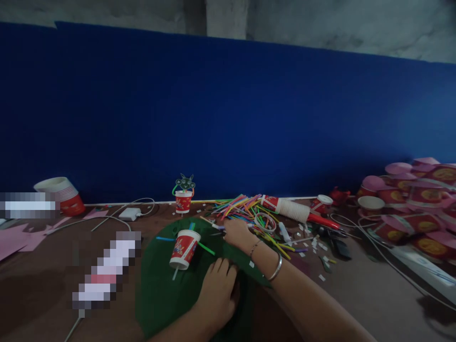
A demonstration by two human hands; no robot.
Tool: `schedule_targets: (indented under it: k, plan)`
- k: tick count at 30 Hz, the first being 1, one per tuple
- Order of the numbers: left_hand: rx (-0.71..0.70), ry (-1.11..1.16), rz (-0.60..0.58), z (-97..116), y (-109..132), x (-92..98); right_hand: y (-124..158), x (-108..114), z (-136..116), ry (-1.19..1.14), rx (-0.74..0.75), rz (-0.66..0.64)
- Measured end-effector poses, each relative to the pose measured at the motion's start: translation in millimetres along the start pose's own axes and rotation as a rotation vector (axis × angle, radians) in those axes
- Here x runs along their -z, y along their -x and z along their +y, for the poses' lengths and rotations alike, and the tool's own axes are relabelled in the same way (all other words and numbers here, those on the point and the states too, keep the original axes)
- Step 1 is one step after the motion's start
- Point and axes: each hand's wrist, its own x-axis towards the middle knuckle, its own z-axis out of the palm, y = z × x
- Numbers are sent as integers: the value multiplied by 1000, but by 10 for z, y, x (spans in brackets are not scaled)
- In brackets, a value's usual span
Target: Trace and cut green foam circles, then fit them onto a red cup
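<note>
My left hand (219, 289) lies on a dark green sheet (160, 294), fingers forward and close together, thumb mostly hidden. Beyond it, my right hand (238, 235) is at the near edge of a pile of coloured drinking straws (238, 206). Its fingers are curled downward; what they hold, if anything, is hidden. A red and white paper cup (185, 249) rests tilted on the sheet, with blue and green straw pieces sticking out of it and a pale stick below. Farther back stands a similar cup (183, 202) with bent straw arms and a green animal face.
Stacked paper cups (294, 210) lie beside a roll of tape (265, 222), a small white tube (284, 232) and paper scraps. Many red and pink cup crafts (427, 204) crowd the right. Cables, a white adapter (130, 213) and pink paper (21, 240) occupy the left.
</note>
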Motion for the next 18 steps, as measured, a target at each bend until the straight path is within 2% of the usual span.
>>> schedule_targets:
  k: [7, 18]
  plan:
    - [21, 58, -6, 15, -9, 40, -21, 1, 50, 19, -16, 140]
    - [-14, 74, 45, 5, -13, -4, 190, -154, 43, -44, 95, 33]
